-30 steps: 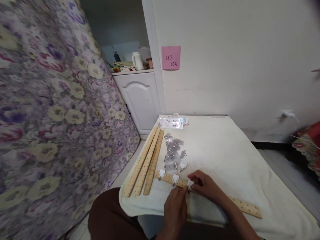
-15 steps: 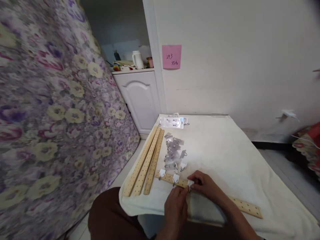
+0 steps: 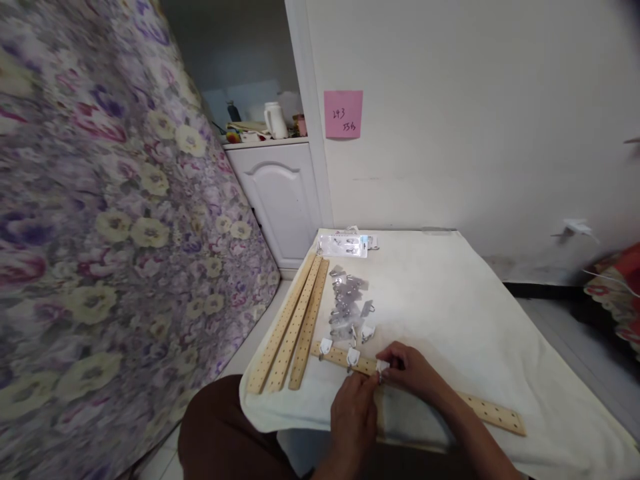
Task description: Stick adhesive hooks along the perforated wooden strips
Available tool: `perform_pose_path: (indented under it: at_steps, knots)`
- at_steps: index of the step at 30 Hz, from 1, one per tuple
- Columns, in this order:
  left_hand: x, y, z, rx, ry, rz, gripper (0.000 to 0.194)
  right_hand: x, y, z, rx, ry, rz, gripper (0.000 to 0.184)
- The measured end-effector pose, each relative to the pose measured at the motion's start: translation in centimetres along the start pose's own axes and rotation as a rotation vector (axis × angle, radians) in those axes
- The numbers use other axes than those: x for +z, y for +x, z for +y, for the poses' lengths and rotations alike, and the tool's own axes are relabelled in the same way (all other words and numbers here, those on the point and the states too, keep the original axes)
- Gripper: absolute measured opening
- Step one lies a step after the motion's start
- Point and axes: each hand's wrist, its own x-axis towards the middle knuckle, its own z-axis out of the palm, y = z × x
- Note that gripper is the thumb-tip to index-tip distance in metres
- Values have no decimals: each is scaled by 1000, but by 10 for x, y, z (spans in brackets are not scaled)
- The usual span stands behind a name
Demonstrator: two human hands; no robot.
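A perforated wooden strip [image 3: 493,412] lies slantwise across the front of the cloth-covered table. Two white adhesive hooks [image 3: 325,347] with metal loops sit on its left part. A third white hook [image 3: 383,365] is on the strip between my hands. My right hand [image 3: 407,368] is closed on this hook from the right, thumb and fingers pinched at its edge. Just below and left of it, my left hand [image 3: 354,407] is closed at the strip's near edge, fingertips close to the metal loop. My hands partly hide the strip's middle.
Three more perforated strips [image 3: 306,333] lie side by side at the left. Clear-backed hooks [image 3: 347,293] are piled beyond the working strip, with a loose white hook [image 3: 367,331] beside them. Packaged hooks [image 3: 344,245] lie at the table's far edge. A floral curtain [image 3: 145,233] hangs left.
Both hands stay in nearly the same place around the third hook. The view has shifted very slightly; nothing else has visibly moved.
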Motion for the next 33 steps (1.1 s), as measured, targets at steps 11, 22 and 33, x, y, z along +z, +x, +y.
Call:
perform_pose_path:
  at_steps: [11, 22, 33]
  knots:
    - [0, -1, 1, -14, 9, 38, 49, -1, -5, -1, -27, 19, 4, 34]
    - [-4, 1, 4, -14, -48, 112, 37, -11, 8, -5, -49, 79, 114, 27]
    - [-3, -2, -1, 2, -39, 68, 39, -9, 41, -10, -81, -235, 235, 24]
